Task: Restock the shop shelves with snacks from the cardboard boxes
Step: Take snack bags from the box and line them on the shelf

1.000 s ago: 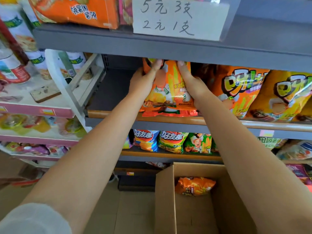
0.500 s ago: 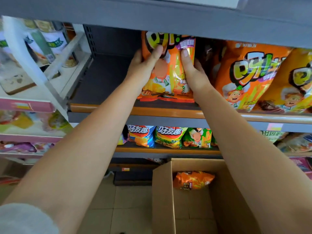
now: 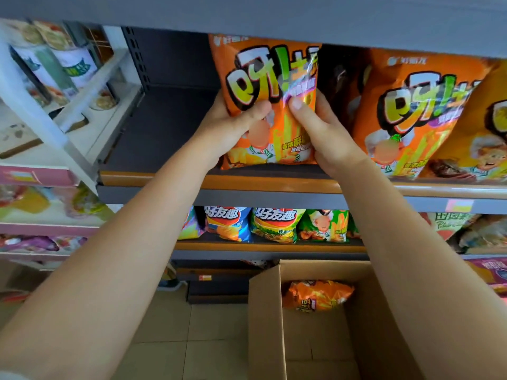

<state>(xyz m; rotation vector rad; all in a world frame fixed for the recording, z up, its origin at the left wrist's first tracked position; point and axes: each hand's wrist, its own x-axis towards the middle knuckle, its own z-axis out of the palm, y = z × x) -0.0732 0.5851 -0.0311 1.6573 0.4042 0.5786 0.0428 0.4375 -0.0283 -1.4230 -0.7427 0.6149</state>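
An orange snack bag (image 3: 263, 78) stands upright on the grey shelf (image 3: 274, 185) with a wooden front lip. My left hand (image 3: 233, 124) grips the bag's left side, thumb across its front. My right hand (image 3: 321, 133) grips its right side, thumb pressed on the front. More orange bags (image 3: 411, 113) of the same kind stand to the right. Below, an open cardboard box (image 3: 266, 319) holds one more orange bag (image 3: 315, 294).
The shelf space (image 3: 164, 127) left of the held bag is bare. A white rack (image 3: 63, 105) with tubs stands at the left. The lower shelf carries blue and green chip bags (image 3: 274, 224). An upper shelf (image 3: 274, 20) overhangs the bags. Tiled floor (image 3: 205, 338) lies beside the box.
The view has tilted and closed in on the shelf. Both hands slid lower on the bag, which now stands more upright and further back on the shelf.
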